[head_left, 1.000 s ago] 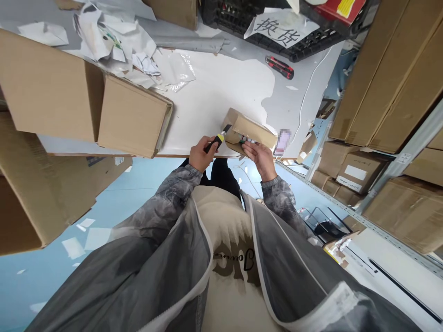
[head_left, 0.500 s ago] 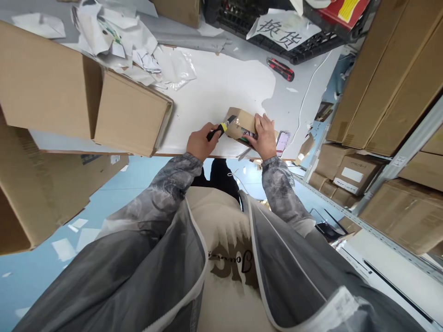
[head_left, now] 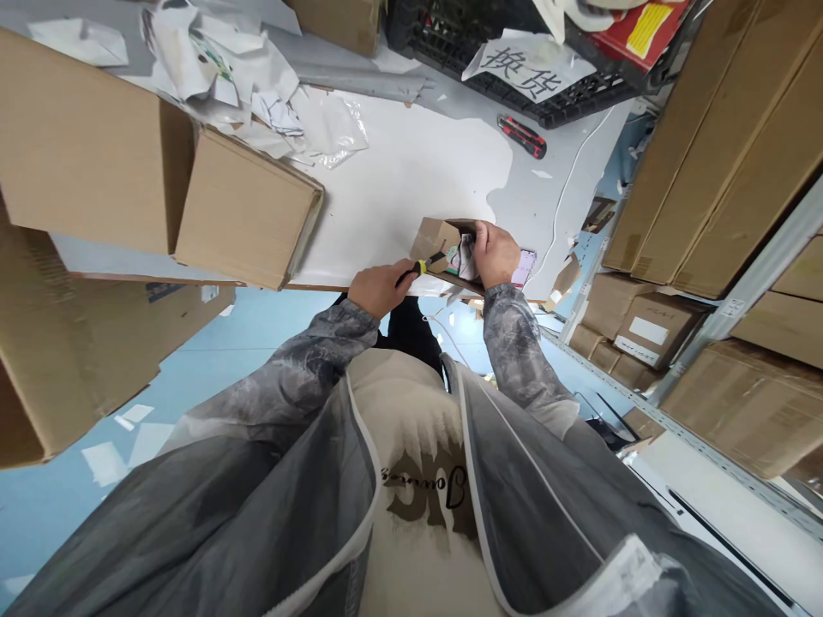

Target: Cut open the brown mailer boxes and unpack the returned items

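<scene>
The small cardboard box [head_left: 432, 240] lies just beyond and to the right of the left hand [head_left: 379, 290], with the right hand [head_left: 496, 255] on its right end. It is open, and some white and green contents [head_left: 464, 257] show inside. It sits near the front edge of a white-topped table [head_left: 386, 184]. Just right of the box is a phone [head_left: 524, 267], partly behind the right hand; left of it stands a brown carton [head_left: 248, 206]. Beyond the box lie a red-and-black cutter [head_left: 523, 136], crumpled paper [head_left: 219, 60] and, farther back, a black crate [head_left: 424, 34] bearing a handwritten sheet [head_left: 531, 66]. Well right of the box, off the table, a metal shelf [head_left: 711, 313] carries cartons. The left hand is closed around a black-and-yellow knife [head_left: 421, 266], its blade at the box's left end; whether it touches cannot be told. The right hand is curled over the box's rim, gripping it.
</scene>
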A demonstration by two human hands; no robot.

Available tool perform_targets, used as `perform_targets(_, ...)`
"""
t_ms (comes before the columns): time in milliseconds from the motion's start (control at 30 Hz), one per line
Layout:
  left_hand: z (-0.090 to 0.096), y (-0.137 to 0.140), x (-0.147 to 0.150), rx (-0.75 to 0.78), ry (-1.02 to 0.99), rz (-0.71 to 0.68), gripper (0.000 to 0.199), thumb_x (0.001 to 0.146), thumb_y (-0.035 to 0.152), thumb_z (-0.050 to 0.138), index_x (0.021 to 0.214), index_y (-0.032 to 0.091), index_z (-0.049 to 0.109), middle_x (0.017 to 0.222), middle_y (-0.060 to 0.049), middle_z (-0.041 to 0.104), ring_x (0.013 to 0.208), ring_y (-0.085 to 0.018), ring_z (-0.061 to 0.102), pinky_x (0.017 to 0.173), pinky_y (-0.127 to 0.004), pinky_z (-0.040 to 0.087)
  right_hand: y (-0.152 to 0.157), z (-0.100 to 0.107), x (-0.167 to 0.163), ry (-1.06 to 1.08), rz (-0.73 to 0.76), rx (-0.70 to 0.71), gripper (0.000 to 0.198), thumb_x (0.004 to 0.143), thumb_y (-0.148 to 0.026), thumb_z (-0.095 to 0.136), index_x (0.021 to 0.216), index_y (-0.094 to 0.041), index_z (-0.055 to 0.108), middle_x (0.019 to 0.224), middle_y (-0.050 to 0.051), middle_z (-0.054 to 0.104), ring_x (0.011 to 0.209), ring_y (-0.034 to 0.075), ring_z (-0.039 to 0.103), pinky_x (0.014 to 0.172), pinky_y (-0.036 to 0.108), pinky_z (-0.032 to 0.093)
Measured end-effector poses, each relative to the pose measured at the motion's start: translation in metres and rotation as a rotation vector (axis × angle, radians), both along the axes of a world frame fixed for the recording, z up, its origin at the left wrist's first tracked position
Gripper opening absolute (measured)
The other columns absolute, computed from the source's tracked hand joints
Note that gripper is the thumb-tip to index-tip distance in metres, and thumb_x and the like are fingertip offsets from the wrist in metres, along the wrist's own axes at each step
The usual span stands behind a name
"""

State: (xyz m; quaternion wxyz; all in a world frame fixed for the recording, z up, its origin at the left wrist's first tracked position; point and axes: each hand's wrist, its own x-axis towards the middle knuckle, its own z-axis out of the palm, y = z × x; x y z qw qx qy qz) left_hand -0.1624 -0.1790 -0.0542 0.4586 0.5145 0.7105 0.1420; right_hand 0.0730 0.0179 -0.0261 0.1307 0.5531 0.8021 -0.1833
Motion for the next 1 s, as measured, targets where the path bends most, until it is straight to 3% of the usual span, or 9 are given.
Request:
perform_targets(100, 0.003, -0.007, -0.001, -0.053, 0.043, 0.005, 0.05, 0.127, 0.062, 0.062, 0.157, 0.031, 0.086, 0.121, -0.015, 0.093, 0.114, -0.043, 0.089, 0.096, -0.044, 0.061, 0.007, 0.011, 0.001, -0.012, -0.006, 0.01, 0.09, 0.134, -0.081, 0.028, 0.142, -0.019, 0.092, 0.122, 0.019, 0.091, 0.127, 0.037, 0.083, 0.101, 0.04, 0.061)
perform_targets(233, -0.001, -0.008, -0.004, -0.038, 0.044, -0.039, 0.048, 0.125, 0.059, 0.066, 0.159, 0.032, 0.086, 0.126, -0.015, 0.094, 0.116, -0.043, 0.089, 0.094, -0.043, 0.06, 0.012, 0.024, 0.014, -0.004, -0.029, -0.018, 0.096, 0.129, -0.093, 0.034, 0.114, -0.019, 0.094, 0.09, 0.014, 0.084, 0.103, 0.033, 0.08, 0.084, 0.036, 0.05)
perform_targets(367, -0.008, -0.014, -0.005, -0.002, 0.032, -0.05, 0.042, 0.124, 0.054, 0.071, 0.159, 0.036, 0.087, 0.137, -0.013, 0.094, 0.118, -0.042, 0.089, 0.093, -0.043, 0.06, 0.02, 0.015, 0.018, -0.021, -0.133, -0.026, 0.097, 0.127, -0.096, 0.036, 0.085, -0.022, 0.084, 0.071, 0.008, 0.066, 0.083, 0.028, 0.068, 0.076, 0.037, 0.042)
perform_targets(467, -0.014, -0.019, -0.005, 0.014, 0.032, 0.007, 0.039, 0.121, 0.053, 0.077, 0.153, 0.034, 0.088, 0.133, -0.014, 0.094, 0.116, -0.042, 0.089, 0.091, -0.042, 0.06, 0.03, 0.004, 0.013, -0.004, -0.156, -0.061, 0.09, 0.125, -0.096, 0.045, 0.08, -0.024, 0.078, 0.071, 0.007, 0.063, 0.082, 0.027, 0.065, 0.077, 0.038, 0.043)
perform_targets(600, -0.02, -0.027, -0.005, 0.07, -0.104, 0.24, 0.044, 0.114, 0.063, 0.084, 0.139, 0.028, 0.088, 0.106, -0.012, 0.092, 0.1, -0.038, 0.089, 0.081, -0.038, 0.062, 0.041, 0.006, 0.019, 0.134, -0.075, -0.057, 0.078, 0.123, -0.093, 0.058, 0.097, -0.024, 0.084, 0.09, 0.01, 0.078, 0.101, 0.031, 0.072, 0.094, 0.041, 0.056)
perform_targets(733, -0.014, -0.044, -0.001, 0.092, -0.366, 0.681, 0.063, 0.115, 0.084, 0.068, 0.142, 0.028, 0.075, 0.091, -0.003, 0.082, 0.058, -0.019, 0.067, 0.055, -0.028, 0.052, 0.024, 0.025, 0.052, 0.261, 0.044, -0.084, 0.068, 0.125, -0.084, 0.061, 0.127, -0.024, 0.092, 0.129, 0.017, 0.09, 0.137, 0.041, 0.075, 0.128, 0.054, 0.058)
perform_targets(833, -0.008, -0.055, 0.005, 0.06, -0.372, 0.852, 0.074, 0.105, 0.085, 0.078, 0.151, 0.028, 0.069, 0.095, 0.0, 0.076, 0.053, -0.013, 0.058, 0.047, -0.024, 0.047, -0.01, 0.035, 0.075, 0.308, 0.16, -0.227, 0.085, 0.117, -0.089, 0.074, 0.168, -0.021, 0.082, 0.172, 0.02, 0.077, 0.169, 0.048, 0.062, 0.148, 0.065, 0.046)
perform_targets(933, -0.007, -0.052, 0.014, 0.03, -0.35, 0.826, 0.097, 0.09, 0.072, 0.1, 0.167, 0.028, 0.062, 0.108, -0.001, 0.077, 0.059, -0.013, 0.062, 0.05, -0.026, 0.053, -0.045, 0.036, 0.082, 0.322, 0.241, -0.287, 0.128, 0.097, -0.098, 0.093, 0.192, -0.019, 0.059, 0.196, 0.024, 0.055, 0.188, 0.058, 0.037, 0.158, 0.077, 0.024)
perform_targets(1000, -0.01, -0.042, 0.024, 0.052, -0.345, 0.792, 0.113, 0.08, 0.062, 0.112, 0.174, 0.027, 0.059, 0.117, -0.005, 0.08, 0.068, -0.015, 0.069, 0.058, -0.028, 0.061, -0.063, 0.032, 0.079, 0.331, 0.26, -0.27, 0.133, 0.095, -0.095, 0.096, 0.196, -0.021, 0.052, 0.201, 0.023, 0.047, 0.192, 0.059, 0.029, 0.16, 0.082, 0.012)
